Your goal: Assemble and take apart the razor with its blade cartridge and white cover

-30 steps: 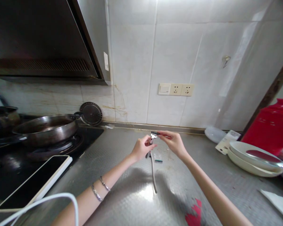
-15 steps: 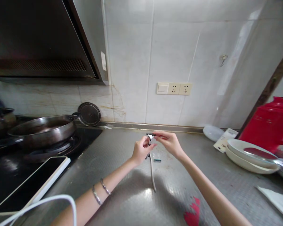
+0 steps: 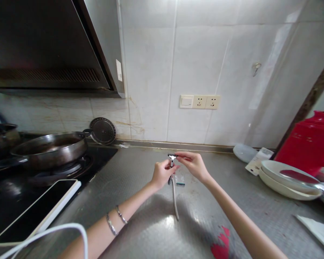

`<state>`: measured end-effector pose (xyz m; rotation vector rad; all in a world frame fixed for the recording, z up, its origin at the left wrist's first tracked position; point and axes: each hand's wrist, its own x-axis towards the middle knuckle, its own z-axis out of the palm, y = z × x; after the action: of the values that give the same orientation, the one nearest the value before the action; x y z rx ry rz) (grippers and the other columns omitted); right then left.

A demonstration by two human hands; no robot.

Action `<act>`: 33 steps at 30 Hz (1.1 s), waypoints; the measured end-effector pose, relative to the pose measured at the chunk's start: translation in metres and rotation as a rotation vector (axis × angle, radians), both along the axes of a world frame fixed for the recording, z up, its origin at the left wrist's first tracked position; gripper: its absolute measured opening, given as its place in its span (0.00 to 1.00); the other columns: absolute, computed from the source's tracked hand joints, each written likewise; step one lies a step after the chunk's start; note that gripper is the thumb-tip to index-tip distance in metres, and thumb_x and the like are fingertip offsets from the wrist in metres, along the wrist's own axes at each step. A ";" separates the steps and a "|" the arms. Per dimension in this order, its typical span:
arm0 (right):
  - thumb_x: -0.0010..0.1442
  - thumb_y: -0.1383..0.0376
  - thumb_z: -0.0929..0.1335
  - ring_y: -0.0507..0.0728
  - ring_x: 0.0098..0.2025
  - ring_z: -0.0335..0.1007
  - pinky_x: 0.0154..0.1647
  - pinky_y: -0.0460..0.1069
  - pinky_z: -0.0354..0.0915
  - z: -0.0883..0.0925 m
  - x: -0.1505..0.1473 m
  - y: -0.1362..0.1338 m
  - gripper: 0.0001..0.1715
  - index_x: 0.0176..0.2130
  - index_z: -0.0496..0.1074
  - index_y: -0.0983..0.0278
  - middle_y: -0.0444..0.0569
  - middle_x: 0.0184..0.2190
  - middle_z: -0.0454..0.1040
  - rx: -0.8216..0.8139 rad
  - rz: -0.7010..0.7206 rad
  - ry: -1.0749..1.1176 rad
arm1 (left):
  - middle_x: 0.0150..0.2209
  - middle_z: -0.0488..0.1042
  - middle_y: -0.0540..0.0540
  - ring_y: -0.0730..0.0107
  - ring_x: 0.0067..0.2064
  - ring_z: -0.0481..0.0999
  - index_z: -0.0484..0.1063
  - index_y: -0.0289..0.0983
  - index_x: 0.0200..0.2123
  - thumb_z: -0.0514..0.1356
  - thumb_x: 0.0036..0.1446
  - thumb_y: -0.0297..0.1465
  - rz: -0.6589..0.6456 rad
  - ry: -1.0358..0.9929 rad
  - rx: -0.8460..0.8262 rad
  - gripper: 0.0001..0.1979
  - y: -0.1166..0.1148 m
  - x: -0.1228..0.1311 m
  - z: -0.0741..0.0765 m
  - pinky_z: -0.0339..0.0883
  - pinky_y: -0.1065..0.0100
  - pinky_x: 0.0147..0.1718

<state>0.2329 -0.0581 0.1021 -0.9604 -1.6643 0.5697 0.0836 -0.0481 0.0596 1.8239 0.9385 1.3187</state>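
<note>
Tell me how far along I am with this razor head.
Looks done: a small clear packet lies on the steel counter below the razor. In hand: the left hand grips it just below its head, handle hanging down; the right hand pinches the head. Left: seating the head; whether it is locked on is too small to tell.

The left hand (image 3: 162,173) covers the neck of the razor (image 3: 174,198); its head, pinched by the right hand (image 3: 193,165), is too small to read. The frame edges crop the red jug (image 3: 310,144) and dark pot (image 3: 1,135).
</note>
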 end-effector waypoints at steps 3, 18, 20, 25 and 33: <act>0.51 0.65 0.67 0.59 0.39 0.73 0.40 0.52 0.69 -0.001 -0.001 0.000 0.12 0.36 0.76 0.64 0.50 0.35 0.78 0.006 -0.007 0.009 | 0.18 0.67 0.52 0.75 0.19 0.67 0.64 0.35 0.23 0.61 0.47 0.42 0.008 -0.012 -0.004 0.15 -0.002 0.001 0.001 0.58 0.74 0.20; 0.52 0.65 0.67 0.58 0.38 0.73 0.40 0.51 0.68 -0.008 -0.004 0.002 0.11 0.35 0.76 0.64 0.50 0.35 0.78 0.028 -0.022 0.008 | 0.17 0.67 0.51 0.76 0.19 0.66 0.65 0.34 0.21 0.59 0.49 0.43 0.036 0.023 0.037 0.17 0.003 0.001 -0.006 0.55 0.76 0.19; 0.52 0.65 0.66 0.57 0.38 0.73 0.40 0.51 0.68 -0.009 -0.003 0.002 0.11 0.35 0.76 0.64 0.50 0.35 0.78 0.035 -0.020 0.006 | 0.17 0.68 0.51 0.76 0.19 0.67 0.65 0.34 0.21 0.59 0.48 0.43 0.035 0.025 0.031 0.17 0.002 0.001 -0.005 0.56 0.76 0.20; 0.52 0.64 0.66 0.57 0.39 0.72 0.39 0.50 0.68 -0.011 -0.002 0.004 0.11 0.35 0.76 0.64 0.50 0.35 0.77 0.038 -0.004 -0.012 | 0.16 0.68 0.51 0.76 0.18 0.66 0.65 0.34 0.21 0.58 0.48 0.43 0.007 0.005 -0.038 0.17 0.000 0.003 -0.004 0.56 0.75 0.19; 0.52 0.66 0.66 0.57 0.38 0.72 0.37 0.48 0.66 -0.014 -0.002 0.006 0.10 0.34 0.76 0.64 0.50 0.34 0.77 0.058 -0.027 -0.029 | 0.16 0.68 0.51 0.77 0.17 0.65 0.64 0.34 0.19 0.58 0.49 0.43 0.013 0.019 -0.058 0.18 -0.001 0.005 -0.003 0.54 0.76 0.18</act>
<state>0.2314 -0.0525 0.0885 -0.9514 -1.6825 0.4886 0.0885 -0.0488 0.0561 1.7918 0.9909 1.2710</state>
